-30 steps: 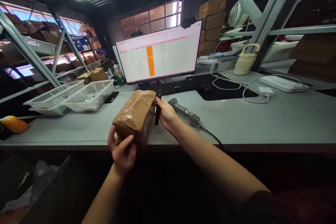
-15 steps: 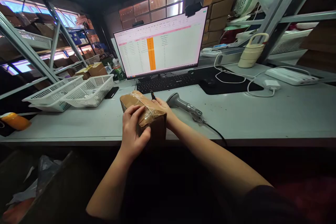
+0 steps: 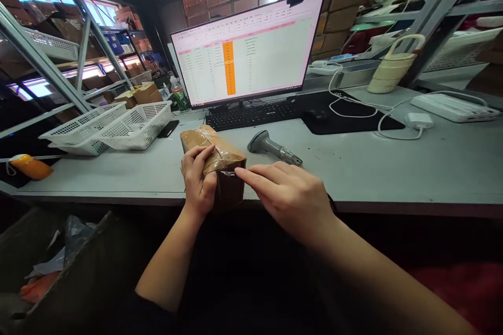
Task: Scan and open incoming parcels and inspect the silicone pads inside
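A brown cardboard box (image 3: 214,138) bound with clear tape rests near the table's front edge, its near end facing me. My left hand (image 3: 198,175) grips the box from its left side, fingers on the taped top and thumb at the near end. My right hand (image 3: 286,193) is closed at the right of the box, index finger stretched forward. From its fingertips a thin metal blade (image 3: 228,173), seemingly of a utility knife, reaches the top edge of the near end. The knife's handle is hidden in the hand.
A grey barcode scanner (image 3: 273,147) lies behind my right hand. Further back are a monitor (image 3: 271,57), a keyboard (image 3: 255,114) and a mouse pad (image 3: 353,124). White baskets (image 3: 137,138) and a phone (image 3: 168,129) stand left. A bin (image 3: 90,251) sits below the table.
My right hand has left the box's far right side and come round to its near end, with the blade now at the edge. My left hand keeps its hold on the box.
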The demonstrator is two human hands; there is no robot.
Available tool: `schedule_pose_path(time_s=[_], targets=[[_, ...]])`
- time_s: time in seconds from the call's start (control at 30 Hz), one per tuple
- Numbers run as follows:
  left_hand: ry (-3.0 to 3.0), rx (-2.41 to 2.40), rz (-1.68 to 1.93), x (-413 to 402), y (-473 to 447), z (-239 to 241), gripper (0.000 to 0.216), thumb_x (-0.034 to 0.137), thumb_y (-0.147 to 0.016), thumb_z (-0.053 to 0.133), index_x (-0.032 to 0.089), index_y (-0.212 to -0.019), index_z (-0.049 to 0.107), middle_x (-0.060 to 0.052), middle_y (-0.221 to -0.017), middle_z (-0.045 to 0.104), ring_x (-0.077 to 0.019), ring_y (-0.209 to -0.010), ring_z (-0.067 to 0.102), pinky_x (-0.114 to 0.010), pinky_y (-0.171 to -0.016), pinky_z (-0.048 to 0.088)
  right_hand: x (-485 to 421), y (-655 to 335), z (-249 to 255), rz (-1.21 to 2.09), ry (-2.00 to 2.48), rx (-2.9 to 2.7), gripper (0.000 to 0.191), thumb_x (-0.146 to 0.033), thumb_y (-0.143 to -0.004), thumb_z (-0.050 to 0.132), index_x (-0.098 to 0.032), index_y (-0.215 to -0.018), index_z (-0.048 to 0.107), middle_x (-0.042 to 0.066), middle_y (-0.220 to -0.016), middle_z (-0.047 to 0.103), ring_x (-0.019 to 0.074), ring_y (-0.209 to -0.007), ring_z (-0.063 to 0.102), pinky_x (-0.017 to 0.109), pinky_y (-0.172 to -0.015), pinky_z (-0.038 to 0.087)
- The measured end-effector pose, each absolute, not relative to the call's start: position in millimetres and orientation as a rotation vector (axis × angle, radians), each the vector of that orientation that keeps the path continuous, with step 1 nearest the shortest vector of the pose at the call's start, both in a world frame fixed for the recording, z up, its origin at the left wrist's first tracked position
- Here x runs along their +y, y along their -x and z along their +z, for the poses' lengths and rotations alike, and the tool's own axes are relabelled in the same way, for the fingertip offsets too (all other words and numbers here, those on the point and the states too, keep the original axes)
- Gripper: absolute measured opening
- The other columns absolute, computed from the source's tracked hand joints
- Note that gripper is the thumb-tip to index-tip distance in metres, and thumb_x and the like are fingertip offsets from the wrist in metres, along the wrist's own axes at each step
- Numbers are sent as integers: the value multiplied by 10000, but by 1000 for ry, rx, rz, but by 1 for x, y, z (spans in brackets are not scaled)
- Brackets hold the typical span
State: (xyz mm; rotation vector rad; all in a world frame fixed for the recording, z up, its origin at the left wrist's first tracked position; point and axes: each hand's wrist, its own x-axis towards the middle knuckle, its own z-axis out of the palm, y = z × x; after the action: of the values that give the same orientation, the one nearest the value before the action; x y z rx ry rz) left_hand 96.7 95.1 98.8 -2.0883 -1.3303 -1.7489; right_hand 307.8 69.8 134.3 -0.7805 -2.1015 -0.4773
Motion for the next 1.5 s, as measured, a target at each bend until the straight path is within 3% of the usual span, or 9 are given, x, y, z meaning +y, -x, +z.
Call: schedule_pose_path(time_s=[0.23,0.67,0.9,1.5], targets=[[2050,-1335,-1735,95,-97,99,483,467,-931,383,207,-1248,639,-108,-1225,566,-288,-1212,511,-465,-1080,392,66,-295,142,-664,867,-2151,314,-103,-941,517,-207,-1155,723,24,-979,763,170,-738,606,330,-617,353],[1905,-1274,-1876,97,-92,88,433,430,-948,421,196,-1185,698,-102,-1168,607,-271,-1193,515,-445,-1089,381,86,-320,142,-838,1090,-2139,322,-97,-925,542,-203,-1169,723,35,-891,756,183,-678,561,341,-583,294],[1961,-1359,-1841,101,-97,97,426,388,-906,388,216,-1127,709,-86,-1153,623,-260,-1169,541,-441,-1069,400,82,-319,133,-780,891,-2090,292,-105,-912,614,-213,-1157,730,-6,-984,765,164,-729,576,311,-643,355],[1952,-1263,-1923,104,-97,94,393,362,-907,420,205,-1108,718,-86,-1129,622,-263,-1166,523,-446,-1073,390,79,-298,133,-758,906,-2080,280,-109,-922,593,-207,-1140,738,-3,-950,760,175,-709,529,331,-636,321]])
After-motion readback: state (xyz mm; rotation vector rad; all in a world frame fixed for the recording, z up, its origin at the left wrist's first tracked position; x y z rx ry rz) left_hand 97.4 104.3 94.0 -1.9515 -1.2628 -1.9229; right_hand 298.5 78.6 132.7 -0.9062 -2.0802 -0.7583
